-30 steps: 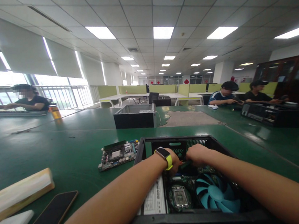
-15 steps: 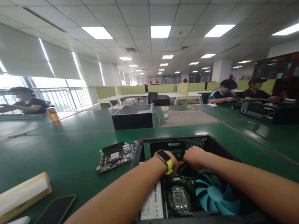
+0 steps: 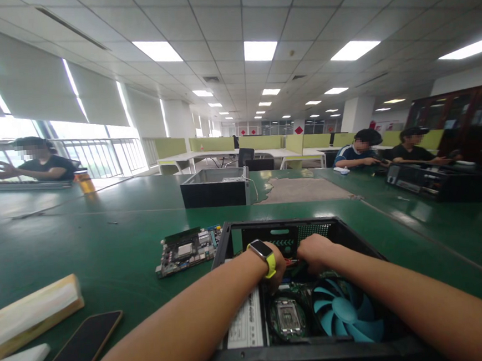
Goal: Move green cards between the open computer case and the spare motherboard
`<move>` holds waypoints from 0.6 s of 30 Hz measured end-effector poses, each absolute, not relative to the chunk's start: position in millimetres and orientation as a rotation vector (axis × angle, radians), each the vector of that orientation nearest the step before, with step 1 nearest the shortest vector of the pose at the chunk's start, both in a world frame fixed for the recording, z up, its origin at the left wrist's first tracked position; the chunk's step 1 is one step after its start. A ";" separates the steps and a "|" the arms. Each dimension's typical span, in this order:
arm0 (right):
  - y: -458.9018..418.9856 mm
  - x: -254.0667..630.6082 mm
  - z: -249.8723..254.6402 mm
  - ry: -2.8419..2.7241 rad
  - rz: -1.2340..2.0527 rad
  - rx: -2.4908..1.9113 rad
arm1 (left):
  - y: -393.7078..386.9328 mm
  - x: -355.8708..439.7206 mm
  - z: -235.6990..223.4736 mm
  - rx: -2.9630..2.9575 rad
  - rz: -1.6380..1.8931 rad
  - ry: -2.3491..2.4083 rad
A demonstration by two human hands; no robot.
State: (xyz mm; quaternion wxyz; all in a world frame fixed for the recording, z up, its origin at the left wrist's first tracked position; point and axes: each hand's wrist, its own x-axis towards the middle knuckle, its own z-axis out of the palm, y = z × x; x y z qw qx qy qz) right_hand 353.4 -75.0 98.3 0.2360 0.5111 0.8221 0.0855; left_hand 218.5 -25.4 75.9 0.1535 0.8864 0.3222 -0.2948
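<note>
We are working inside a black computer case point(image 3: 296, 354), which is lying open on the green table point(image 3: 125, 245) directly in front of us. As far as we are seeing, the job is standing partway: the circuit board point(image 3: 299, 288) is sitting inside, with a blue fan point(image 3: 345, 310) at its right and a white-labelled unit point(image 3: 247, 322) at its left, while the metal socket point(image 3: 288, 316) is showing with no cooler over it and the case is lacking its cover. We are judging that the wiring is remaining unfinished, since red wires point(image 3: 290, 262) are showing between our hands; whether they are attached, we are not managing to tell. A loose board point(image 3: 188, 250) is lying just outside, at the case's left. Our left hand point(image 3: 277, 264), wearing a watch point(image 3: 263, 249), is bending down at the wrist, its fingers hiding inside the case. Our right hand point(image 3: 315, 249) is hanging beside it, knuckles up, fingers curling downward, its forearm crossing the case's right side. Whether either hand is pinching anything, we are not seeing clearly enough to say.
</note>
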 end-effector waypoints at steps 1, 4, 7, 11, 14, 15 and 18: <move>-74.9 354.0 98.6 2.254 0.237 1.406 | -25.6 218.7 75.5 2.499 -0.969 0.951; -74.6 355.3 98.7 2.265 0.239 1.415 | -27.3 221.5 71.5 2.466 -1.046 0.981; -74.4 355.9 100.2 2.295 0.226 1.422 | -32.9 224.0 79.5 2.484 -0.958 1.004; -75.7 360.2 115.4 2.307 0.152 1.592 | -40.5 199.3 136.3 2.583 -0.798 0.864; -87.7 366.5 145.1 2.399 -0.232 1.784 | -33.1 141.1 179.1 2.568 0.131 0.696; -96.4 367.6 157.9 2.488 -0.431 1.813 | -27.5 115.9 183.4 2.503 0.493 0.768; -138.4 359.4 193.9 2.907 -0.919 1.666 | -7.9 40.4 158.1 2.400 1.000 1.350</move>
